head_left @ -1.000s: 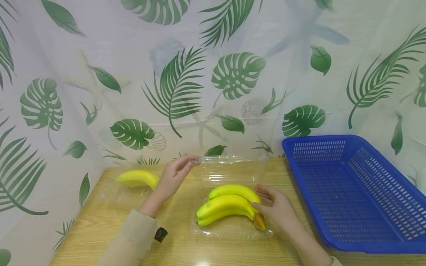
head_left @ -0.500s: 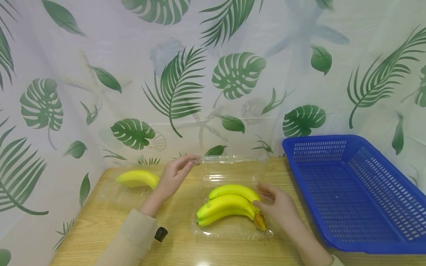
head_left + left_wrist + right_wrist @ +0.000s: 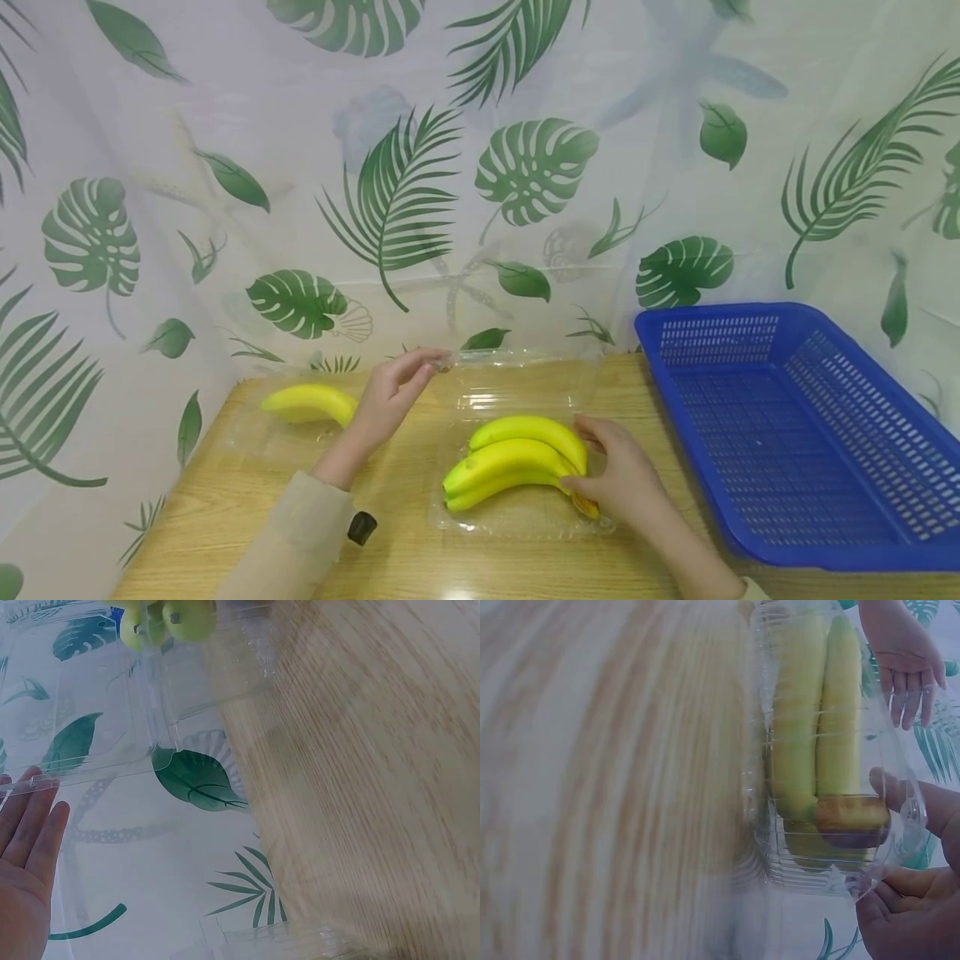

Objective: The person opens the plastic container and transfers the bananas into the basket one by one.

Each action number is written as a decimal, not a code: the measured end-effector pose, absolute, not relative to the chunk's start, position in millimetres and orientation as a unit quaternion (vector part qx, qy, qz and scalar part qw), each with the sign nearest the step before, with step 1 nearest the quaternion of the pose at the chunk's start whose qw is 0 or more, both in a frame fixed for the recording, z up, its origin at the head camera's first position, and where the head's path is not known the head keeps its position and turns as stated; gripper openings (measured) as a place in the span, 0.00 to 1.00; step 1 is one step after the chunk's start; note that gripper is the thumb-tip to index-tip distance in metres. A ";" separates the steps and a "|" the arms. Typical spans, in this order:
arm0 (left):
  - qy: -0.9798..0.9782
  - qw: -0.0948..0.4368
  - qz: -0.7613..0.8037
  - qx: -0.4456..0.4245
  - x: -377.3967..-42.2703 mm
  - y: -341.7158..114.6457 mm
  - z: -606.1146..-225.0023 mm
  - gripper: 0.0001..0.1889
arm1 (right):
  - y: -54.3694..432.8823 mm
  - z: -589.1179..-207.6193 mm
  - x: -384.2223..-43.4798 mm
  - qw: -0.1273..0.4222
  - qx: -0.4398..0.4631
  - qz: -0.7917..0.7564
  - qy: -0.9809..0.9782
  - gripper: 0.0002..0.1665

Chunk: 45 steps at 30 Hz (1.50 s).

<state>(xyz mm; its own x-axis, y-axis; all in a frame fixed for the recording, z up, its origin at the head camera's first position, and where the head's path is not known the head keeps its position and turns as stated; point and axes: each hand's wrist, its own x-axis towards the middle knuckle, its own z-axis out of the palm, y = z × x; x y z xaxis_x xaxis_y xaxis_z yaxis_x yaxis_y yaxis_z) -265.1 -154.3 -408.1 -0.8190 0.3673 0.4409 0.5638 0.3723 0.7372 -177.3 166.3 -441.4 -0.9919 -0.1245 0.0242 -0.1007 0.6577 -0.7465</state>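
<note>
In the head view, a bunch of yellow bananas [image 3: 517,462] lies in the base of a clear hinged plastic container [image 3: 487,527], brown stem at its right end. My left hand [image 3: 390,400] pinches the left corner of the raised clear lid [image 3: 517,387] between thumb and fingers. At the stem end, my right hand [image 3: 618,471] holds the bananas, thumb over the stem and fingers at the far side. Seen in the right wrist view, the bananas [image 3: 817,727] show through clear plastic, with the right hand [image 3: 919,877] around the stem end.
At the left stands another clear container with a yellow banana [image 3: 311,402], partly behind my left arm. A blue slotted basket [image 3: 817,433] occupies the right side. A leaf-print sheet [image 3: 465,167] hangs behind the wooden table [image 3: 390,558].
My right hand has lowered slightly onto the stem end, its thumb now covering part of the brown stem. The left hand, lid and bananas stay nearly still.
</note>
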 end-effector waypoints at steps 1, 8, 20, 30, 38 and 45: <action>-0.822 0.102 -0.483 -0.284 -265.3 -154.2 -408.1 0.16 | 166.1 -442.2 -176.5 0.008 -0.066 -0.402 0.913 0.51; -0.822 0.105 -0.481 -0.288 -265.1 -154.1 -408.2 0.16 | 162.6 -445.4 -174.3 -0.017 -0.086 -0.348 0.934 0.54; -0.824 0.108 -0.480 -0.282 -263.8 -153.1 -409.1 0.17 | 160.3 -449.2 -174.4 -0.032 -0.071 -0.367 0.927 0.49; -0.823 0.109 -0.481 -0.283 -262.5 -152.9 -409.8 0.16 | 156.1 -450.1 -173.3 -0.042 -0.080 -0.334 0.938 0.46; -0.819 0.106 -0.488 -0.283 -262.0 -154.0 -410.4 0.16 | 153.2 -453.1 -176.5 -0.046 -0.073 -0.335 0.938 0.45; -0.819 0.104 -0.489 -0.283 -262.7 -154.3 -410.7 0.17 | 150.5 -454.3 -179.6 -0.044 -0.067 -0.329 0.941 0.45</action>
<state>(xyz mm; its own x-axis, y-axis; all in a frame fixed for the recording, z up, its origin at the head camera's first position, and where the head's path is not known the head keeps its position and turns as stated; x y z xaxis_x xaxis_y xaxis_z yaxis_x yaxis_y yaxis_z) -262.7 -154.3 -410.7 -0.8185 0.3616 0.4464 0.5644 0.3617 0.7420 -179.6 150.5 -454.3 -0.9870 -0.0977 0.1272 -0.1558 0.7738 -0.6139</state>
